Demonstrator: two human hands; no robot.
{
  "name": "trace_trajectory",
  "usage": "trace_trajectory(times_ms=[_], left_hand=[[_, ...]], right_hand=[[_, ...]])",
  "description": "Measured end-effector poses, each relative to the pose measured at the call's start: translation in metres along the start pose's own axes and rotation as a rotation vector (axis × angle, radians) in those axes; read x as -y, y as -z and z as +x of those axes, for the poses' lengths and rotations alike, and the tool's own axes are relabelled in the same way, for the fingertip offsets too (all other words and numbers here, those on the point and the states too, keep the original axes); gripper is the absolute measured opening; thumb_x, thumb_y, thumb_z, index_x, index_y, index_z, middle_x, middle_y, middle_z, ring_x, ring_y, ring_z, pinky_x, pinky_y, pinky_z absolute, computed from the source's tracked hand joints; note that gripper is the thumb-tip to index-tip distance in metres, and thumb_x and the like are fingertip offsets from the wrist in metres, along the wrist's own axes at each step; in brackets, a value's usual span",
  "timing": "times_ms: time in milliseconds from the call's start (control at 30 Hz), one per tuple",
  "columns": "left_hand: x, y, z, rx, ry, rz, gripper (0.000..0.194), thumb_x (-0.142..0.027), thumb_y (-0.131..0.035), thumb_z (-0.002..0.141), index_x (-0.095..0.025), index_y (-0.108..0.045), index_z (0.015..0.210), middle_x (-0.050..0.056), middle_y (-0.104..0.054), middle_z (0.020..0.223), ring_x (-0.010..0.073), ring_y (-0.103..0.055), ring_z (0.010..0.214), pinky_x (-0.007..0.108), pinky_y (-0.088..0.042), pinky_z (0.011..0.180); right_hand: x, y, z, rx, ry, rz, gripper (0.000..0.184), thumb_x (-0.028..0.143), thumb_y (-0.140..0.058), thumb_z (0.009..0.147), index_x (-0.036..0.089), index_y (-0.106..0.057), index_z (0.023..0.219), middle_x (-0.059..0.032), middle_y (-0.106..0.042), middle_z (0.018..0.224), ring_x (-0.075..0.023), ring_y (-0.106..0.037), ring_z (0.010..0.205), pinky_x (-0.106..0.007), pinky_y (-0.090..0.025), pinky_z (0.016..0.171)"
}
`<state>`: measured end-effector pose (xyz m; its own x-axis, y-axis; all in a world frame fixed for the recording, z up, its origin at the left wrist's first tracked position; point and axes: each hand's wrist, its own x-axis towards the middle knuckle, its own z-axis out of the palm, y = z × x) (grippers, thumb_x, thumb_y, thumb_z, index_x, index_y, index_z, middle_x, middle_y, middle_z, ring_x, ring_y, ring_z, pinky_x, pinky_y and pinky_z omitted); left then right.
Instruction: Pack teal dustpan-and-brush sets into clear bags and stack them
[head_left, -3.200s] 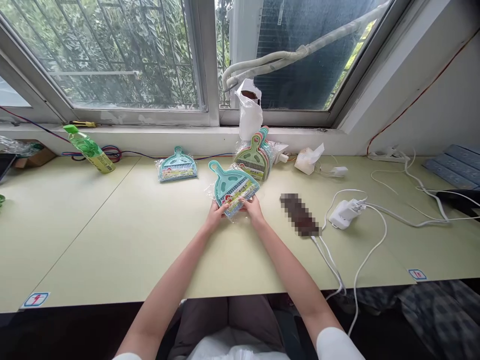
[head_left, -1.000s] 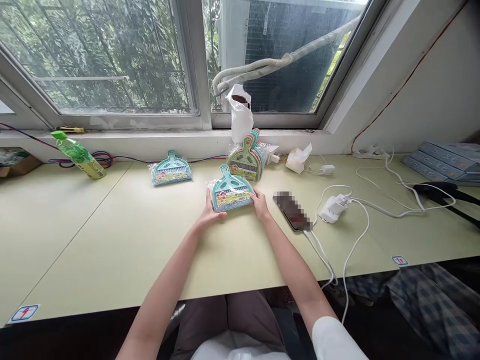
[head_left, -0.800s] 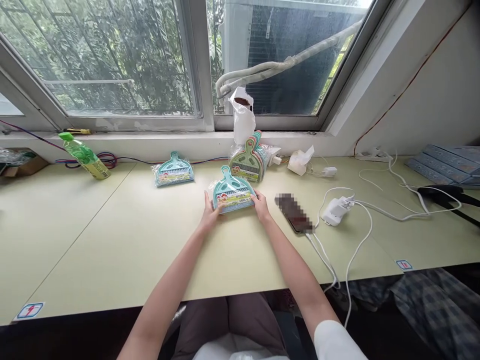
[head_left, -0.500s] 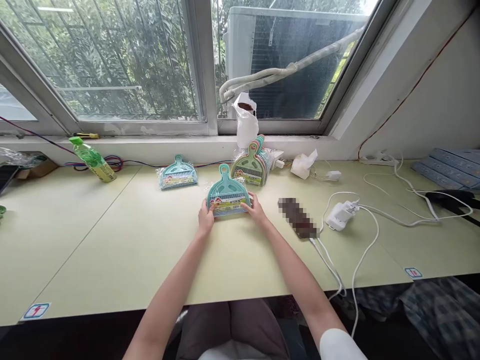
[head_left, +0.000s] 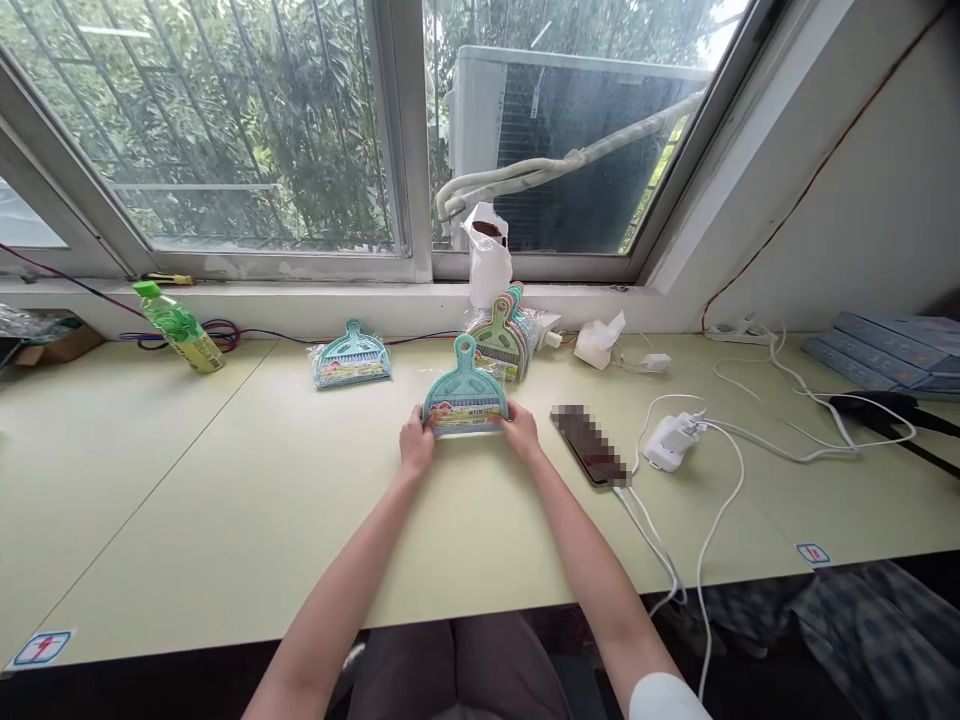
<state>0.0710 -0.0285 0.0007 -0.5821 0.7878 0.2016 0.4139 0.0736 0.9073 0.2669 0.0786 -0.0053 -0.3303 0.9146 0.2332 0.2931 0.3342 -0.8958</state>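
A teal mini dustpan-and-brush set (head_left: 464, 388) in clear wrapping is held upright over the table, its looped handle pointing up. My left hand (head_left: 417, 441) grips its lower left edge, with the thumb on the front. On the lower right edge, my right hand (head_left: 519, 428) is closed in the same way. Just behind it leans a row of similar wrapped sets (head_left: 501, 335) in green, pink and teal. Another teal set (head_left: 351, 357) lies on the table further left.
The pale yellow table (head_left: 285, 510) runs below the window. A green-capped bottle (head_left: 180, 328) leans at the left. To the right are a phone (head_left: 591, 447), a white charger (head_left: 673, 440) with trailing cables, and blue boxes (head_left: 885, 352). A paper roll (head_left: 489, 258) stands by the sill.
The held dustpan set has shifted slightly right and stands more upright, both hands moving with it. The camera view has tilted a little.
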Motion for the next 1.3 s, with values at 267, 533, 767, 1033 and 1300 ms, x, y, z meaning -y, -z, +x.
trace_trajectory(times_ms=[267,533,767,1033,1300], left_hand=[[-0.005,-0.035,0.057,-0.001,-0.180,0.462,0.017,-0.023,-0.045,0.091,-0.020,-0.059,0.102,0.009,-0.062,0.107,0.0233,-0.057,0.102,0.028,-0.041,0.074],[-0.001,-0.065,0.122,0.046,-0.354,0.548,0.019,-0.029,-0.041,0.094,-0.020,-0.055,0.104,0.009,-0.059,0.104,0.0223,-0.058,0.097,0.029,-0.043,0.073],[-0.005,-0.092,0.160,-0.026,-0.383,0.404,0.023,-0.025,-0.048,0.091,-0.021,-0.050,0.113,0.009,-0.058,0.110,0.0222,-0.059,0.098,0.030,-0.045,0.073],[-0.004,-0.106,0.166,-0.065,-0.358,0.350,0.028,-0.031,-0.051,0.088,-0.021,-0.049,0.114,0.009,-0.058,0.111,0.0221,-0.061,0.093,0.030,-0.045,0.065],[-0.006,-0.104,0.161,-0.011,-0.338,0.368,0.037,-0.031,-0.050,0.087,-0.021,-0.046,0.123,0.011,-0.058,0.118,0.0257,-0.056,0.109,0.033,-0.048,0.074]], right_hand=[[-0.004,0.004,0.030,-0.228,0.000,-0.497,0.023,0.031,-0.055,0.087,0.023,-0.063,0.107,-0.0041,-0.069,0.084,-0.0183,-0.062,0.074,-0.024,-0.034,0.060],[-0.024,0.006,0.084,-0.479,0.104,-0.519,0.021,0.025,-0.043,0.090,0.018,-0.054,0.107,-0.0074,-0.059,0.106,-0.0174,-0.058,0.082,-0.026,-0.038,0.062],[-0.027,0.005,0.094,-0.508,0.138,-0.582,0.023,0.021,-0.042,0.089,0.020,-0.050,0.111,-0.0061,-0.059,0.104,-0.0177,-0.056,0.087,-0.025,-0.039,0.064],[-0.029,0.005,0.098,-0.508,0.074,-0.588,0.025,0.026,-0.043,0.089,0.020,-0.048,0.113,-0.0044,-0.059,0.101,-0.0155,-0.059,0.077,-0.023,-0.036,0.056],[-0.034,0.002,0.101,-0.480,0.183,-0.636,0.049,0.039,-0.057,0.082,0.018,-0.040,0.123,-0.0137,-0.053,0.116,-0.0255,-0.058,0.101,-0.034,-0.050,0.071]])
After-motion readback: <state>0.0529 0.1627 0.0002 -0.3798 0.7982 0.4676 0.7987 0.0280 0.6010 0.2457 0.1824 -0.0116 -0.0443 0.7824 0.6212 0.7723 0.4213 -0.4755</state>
